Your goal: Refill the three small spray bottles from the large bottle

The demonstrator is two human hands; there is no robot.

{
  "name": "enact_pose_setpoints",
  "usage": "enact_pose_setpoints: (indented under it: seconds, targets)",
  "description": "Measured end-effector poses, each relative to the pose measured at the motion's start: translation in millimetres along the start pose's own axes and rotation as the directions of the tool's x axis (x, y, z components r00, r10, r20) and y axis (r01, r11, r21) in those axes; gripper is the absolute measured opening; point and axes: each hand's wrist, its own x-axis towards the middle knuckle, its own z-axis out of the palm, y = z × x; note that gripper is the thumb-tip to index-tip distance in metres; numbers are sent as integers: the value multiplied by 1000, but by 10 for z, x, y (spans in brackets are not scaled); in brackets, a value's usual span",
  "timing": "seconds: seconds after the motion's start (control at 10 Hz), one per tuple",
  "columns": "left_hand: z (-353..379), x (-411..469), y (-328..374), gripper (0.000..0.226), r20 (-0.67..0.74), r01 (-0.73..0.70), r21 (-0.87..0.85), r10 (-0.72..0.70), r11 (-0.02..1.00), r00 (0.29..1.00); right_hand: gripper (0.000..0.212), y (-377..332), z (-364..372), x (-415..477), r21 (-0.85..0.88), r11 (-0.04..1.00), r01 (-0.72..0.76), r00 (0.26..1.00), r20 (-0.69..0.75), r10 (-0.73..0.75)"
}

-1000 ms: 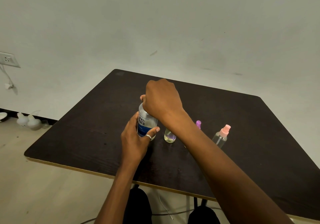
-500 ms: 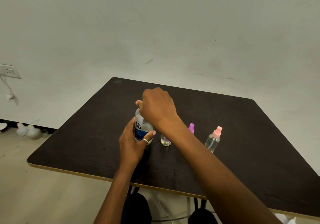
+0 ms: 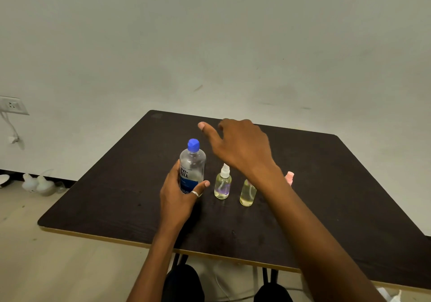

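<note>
Head view. The large bottle (image 3: 192, 164) stands upright on the dark table (image 3: 105, 192), left of centre, with its blue cap (image 3: 193, 144) on. The left hand (image 3: 178, 198) grips its lower body at the label, thumb on one side and ringed finger wrapped round the front. The right hand (image 3: 245, 147) hovers above and to the right of the cap, touching nothing. Its thumb is stretched out and its fingers are loosely bent, with the tips hidden.

Just right of the large bottle stand a white-nozzled spray bottle (image 3: 222, 185) and a second spray bottle (image 3: 247, 193), both holding pale liquid. The third spray bottle (image 3: 290, 177) shows only its pink top behind the forearm.

Handling, as judged:
- The large bottle looks like thin clear plastic, little filled and so light. A firm squeeze would dent it and could spurt liquid once it is open.
- The label band offers the best hold.
- The small bottles look light and easy to tip over, so each should be steadied at its body while its top is twisted off.
</note>
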Motion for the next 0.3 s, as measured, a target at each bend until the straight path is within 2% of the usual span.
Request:
enact_pose_setpoints:
  seconds: [0.1,0.2,0.3]
  targets:
    - [14,-4,15,106,15,25,15,-25,1000,1000,70,271,-80,-118,-33,999,-43,999,-32,42]
    - [2,-81,169,115,-16,100,0,-100,995,995,67,673,-144,-297,-23,996,-83,997,0,83]
    - [6,-173,270,113,-88,45,70,-39,997,995,67,925,-160,-392,33,996,-86,996,-7,86]
